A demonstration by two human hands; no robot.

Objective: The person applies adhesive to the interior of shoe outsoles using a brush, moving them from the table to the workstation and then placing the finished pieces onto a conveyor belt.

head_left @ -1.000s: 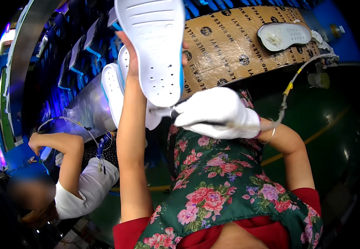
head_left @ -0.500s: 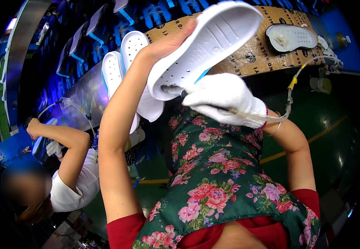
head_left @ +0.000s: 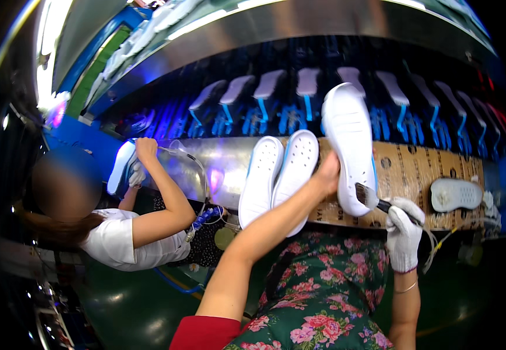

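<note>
My bare left hand (head_left: 330, 173) grips a white shoe sole (head_left: 349, 131) by its side, holding it raised over the work table. The sole has a blue edge and small holes; its hollow side faces me. In a white knit glove, my right hand (head_left: 403, 239) is closed round the black handle of a brush (head_left: 368, 197). The brush's bristles touch the sole's lower end. A clear tube (head_left: 429, 251) hangs by my right hand. Two more white soles, one at the left (head_left: 261, 175) and one beside it (head_left: 295, 169), lean at the table's edge left of my hand.
Printed brown cardboard (head_left: 407, 169) covers the table on the right; a greyish sole (head_left: 456, 195) lies there. Bare metal tabletop (head_left: 223, 157) continues left. Behind runs a row of foot-shaped forms (head_left: 270, 84) on blue stands. A co-worker in a white shirt (head_left: 113, 236) handles another sole at left.
The view has shifted, showing more of the rack and the co-worker. The sole is now more upright and appears farther from me. The brush stays at its lower end.
</note>
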